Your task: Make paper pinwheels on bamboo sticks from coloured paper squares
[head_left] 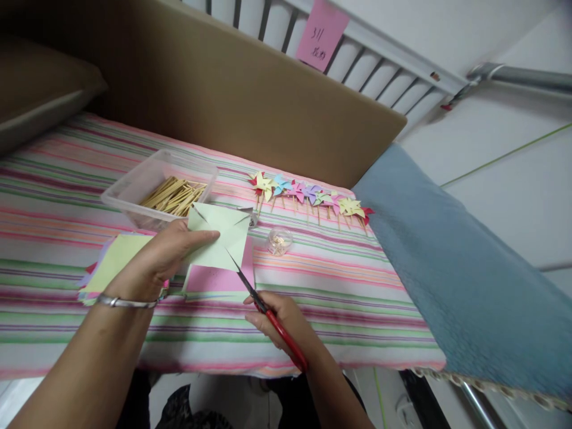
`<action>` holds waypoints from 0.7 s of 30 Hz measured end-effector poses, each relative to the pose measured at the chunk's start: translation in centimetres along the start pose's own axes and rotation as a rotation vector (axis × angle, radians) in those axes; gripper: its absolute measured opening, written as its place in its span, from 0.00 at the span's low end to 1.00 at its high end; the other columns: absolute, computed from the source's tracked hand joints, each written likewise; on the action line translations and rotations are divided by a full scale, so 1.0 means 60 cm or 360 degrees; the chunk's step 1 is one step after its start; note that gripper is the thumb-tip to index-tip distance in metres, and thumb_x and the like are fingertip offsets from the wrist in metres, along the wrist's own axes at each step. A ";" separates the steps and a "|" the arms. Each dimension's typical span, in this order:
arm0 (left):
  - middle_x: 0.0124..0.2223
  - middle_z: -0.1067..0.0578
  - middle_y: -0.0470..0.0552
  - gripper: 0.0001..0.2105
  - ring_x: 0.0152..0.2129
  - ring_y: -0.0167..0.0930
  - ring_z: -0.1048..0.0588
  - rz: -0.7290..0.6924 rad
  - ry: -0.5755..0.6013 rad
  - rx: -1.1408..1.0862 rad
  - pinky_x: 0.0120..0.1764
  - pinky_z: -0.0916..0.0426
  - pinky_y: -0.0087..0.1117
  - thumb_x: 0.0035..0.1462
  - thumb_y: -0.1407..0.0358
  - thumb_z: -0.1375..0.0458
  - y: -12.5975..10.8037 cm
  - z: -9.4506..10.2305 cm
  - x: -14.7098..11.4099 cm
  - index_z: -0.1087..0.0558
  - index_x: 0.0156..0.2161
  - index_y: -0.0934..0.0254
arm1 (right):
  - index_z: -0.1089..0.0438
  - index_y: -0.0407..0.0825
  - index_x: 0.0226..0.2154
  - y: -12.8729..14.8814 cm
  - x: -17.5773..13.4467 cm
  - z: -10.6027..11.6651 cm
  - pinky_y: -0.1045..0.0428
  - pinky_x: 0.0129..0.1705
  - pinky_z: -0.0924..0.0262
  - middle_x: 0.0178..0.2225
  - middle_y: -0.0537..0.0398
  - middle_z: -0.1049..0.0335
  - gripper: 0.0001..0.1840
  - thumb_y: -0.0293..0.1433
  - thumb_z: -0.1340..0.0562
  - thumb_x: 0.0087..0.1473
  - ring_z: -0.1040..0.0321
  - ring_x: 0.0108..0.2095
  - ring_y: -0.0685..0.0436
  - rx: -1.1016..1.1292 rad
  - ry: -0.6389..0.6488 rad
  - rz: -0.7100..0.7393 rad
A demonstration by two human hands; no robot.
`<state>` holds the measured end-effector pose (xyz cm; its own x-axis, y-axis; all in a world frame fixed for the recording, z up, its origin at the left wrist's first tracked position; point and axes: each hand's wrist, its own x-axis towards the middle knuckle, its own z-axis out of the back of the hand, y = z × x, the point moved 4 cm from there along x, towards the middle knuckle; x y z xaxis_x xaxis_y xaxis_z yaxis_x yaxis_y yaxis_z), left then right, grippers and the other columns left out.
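Here, left hand pinches green paper; half-curled right hand holds scissors.

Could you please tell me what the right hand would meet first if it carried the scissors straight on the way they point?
Most likely the pale green sheet in the left hand: the scissors in the right hand overlap it in view, though depth and contact are unclear.

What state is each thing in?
Pale green square paper: in left hand, slit at upper corners.
Red-handled metal scissors: in right hand, tip over the paper; blade opening unclear.
Clear plastic box: open, part-filled with wooden sticks.
Clear round plastic container: holds small pieces; lid unclear.
Multicoloured paper pinwheels: assembled, in a row.
Yellow-topped paper stack: uneven.
Pink-topped paper stack: partly hidden.
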<state>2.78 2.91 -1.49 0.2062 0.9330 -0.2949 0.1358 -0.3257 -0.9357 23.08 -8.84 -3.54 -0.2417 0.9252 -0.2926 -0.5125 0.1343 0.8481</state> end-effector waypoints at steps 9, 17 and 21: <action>0.30 0.20 0.56 0.13 0.24 0.35 0.24 0.0038 -0.0048 -0.0105 0.26 0.30 0.30 0.35 0.65 0.31 -0.007 0.018 -0.003 0.21 0.31 0.68 | 0.36 0.50 0.46 -0.048 -0.001 0.050 0.55 0.24 0.41 0.22 0.61 0.35 0.20 0.28 0.42 0.48 0.35 0.21 0.50 0.0202 -0.0246 -0.0030; 0.28 0.20 0.55 0.10 0.23 0.36 0.24 0.0351 0.0381 0.0205 0.26 0.32 0.31 0.36 0.66 0.33 0.038 -0.071 -0.016 0.22 0.29 0.65 | 0.40 0.52 0.45 -0.022 -0.001 0.072 0.45 0.40 0.34 0.39 0.51 0.30 0.21 0.39 0.37 0.49 0.29 0.38 0.43 0.0988 -0.0677 0.0309; 0.26 0.21 0.53 0.08 0.22 0.35 0.24 0.0398 0.0707 0.0467 0.26 0.34 0.30 0.40 0.65 0.35 0.074 -0.112 -0.020 0.22 0.28 0.66 | 0.38 0.52 0.45 -0.024 0.001 0.059 0.52 0.30 0.37 0.32 0.58 0.34 0.22 0.32 0.35 0.46 0.34 0.27 0.50 0.0897 -0.0578 0.0266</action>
<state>9.63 -0.69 -3.97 0.5925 0.6592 -0.4630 -0.2301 -0.4123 -0.8815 26.71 -7.72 -3.19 0.0618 0.9966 -0.0548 0.0379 0.0525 0.9979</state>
